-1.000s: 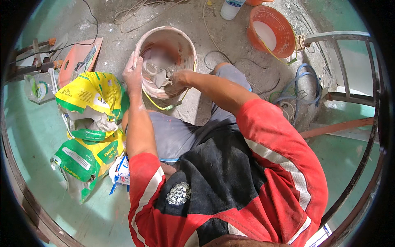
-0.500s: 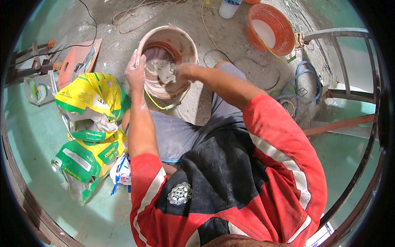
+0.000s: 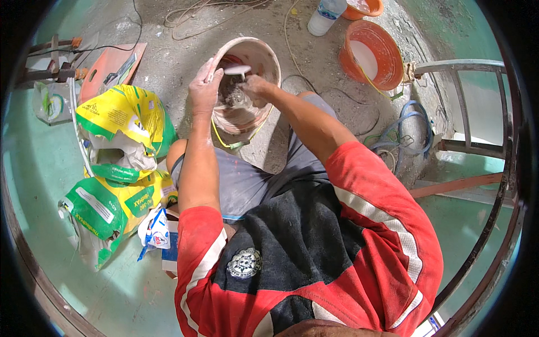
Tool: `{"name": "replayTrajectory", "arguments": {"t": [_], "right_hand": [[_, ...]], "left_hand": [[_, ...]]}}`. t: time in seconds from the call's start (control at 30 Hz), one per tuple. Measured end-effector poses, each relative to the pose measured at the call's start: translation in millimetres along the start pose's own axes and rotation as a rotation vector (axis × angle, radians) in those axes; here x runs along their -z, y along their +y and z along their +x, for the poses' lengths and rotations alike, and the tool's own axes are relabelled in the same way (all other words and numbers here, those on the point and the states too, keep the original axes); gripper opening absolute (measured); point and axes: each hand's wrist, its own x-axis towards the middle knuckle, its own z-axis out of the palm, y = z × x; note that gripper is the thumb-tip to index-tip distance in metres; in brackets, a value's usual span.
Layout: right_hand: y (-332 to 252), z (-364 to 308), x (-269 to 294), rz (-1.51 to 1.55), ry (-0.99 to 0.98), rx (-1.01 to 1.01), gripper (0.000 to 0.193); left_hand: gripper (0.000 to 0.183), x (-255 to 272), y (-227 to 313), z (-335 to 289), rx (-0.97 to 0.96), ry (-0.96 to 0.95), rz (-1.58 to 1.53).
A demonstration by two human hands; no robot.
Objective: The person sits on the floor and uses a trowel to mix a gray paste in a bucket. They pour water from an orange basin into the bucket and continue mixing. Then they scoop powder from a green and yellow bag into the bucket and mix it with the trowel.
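A pinkish-white bucket, its inside smeared with plaster, stands on the floor between my legs. My left hand is closed over its left rim and steadies it. Inside the bucket my right hand grips a trowel with a pale flat blade, its face tilted up. The trowel's handle is mostly hidden in my fist. Wet grey-white mix lies in the bucket below my right hand. A yellow-green bucket handle hangs down on the near side.
Opened yellow-and-green powder bags lie at my left, beside a small white-and-blue packet. Orange basins and a plastic bottle stand at the far right. A blue hose lies near a metal railing; cords cross the floor.
My right hand has turned the trowel inside the bucket, so its blade now shows pale and flat higher up. The left hand still holds the rim. The whole view has shifted slightly.
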Motion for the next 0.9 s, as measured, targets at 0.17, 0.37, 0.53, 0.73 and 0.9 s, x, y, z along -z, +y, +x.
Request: {"name": "replayTrajectory", "arguments": {"t": [0.17, 0.37, 0.53, 0.73, 0.9], "right_hand": [[-12, -37, -43, 0.079, -0.413, 0.055, 0.032], [6, -138, 31, 0.367, -0.320, -0.159, 0.036], [26, -165, 106, 0.063, -0.368, -0.428, 0.030], [53, -157, 117, -0.027, -0.165, -0.487, 0.031], [57, -152, 117, 0.065, -0.472, -0.356, 0.036]], "left_hand": [[0.046, -3, -9, 9, -0.041, 0.028, 0.024], [0.045, -3, -8, 10, 0.028, 0.059, -0.056], [0.045, -1, -11, 13, 0.016, -0.016, -0.034], [0.043, 2, -12, 15, 0.015, -0.016, 0.001], [0.041, -2, -19, 17, -0.077, -0.041, 0.119]]}}
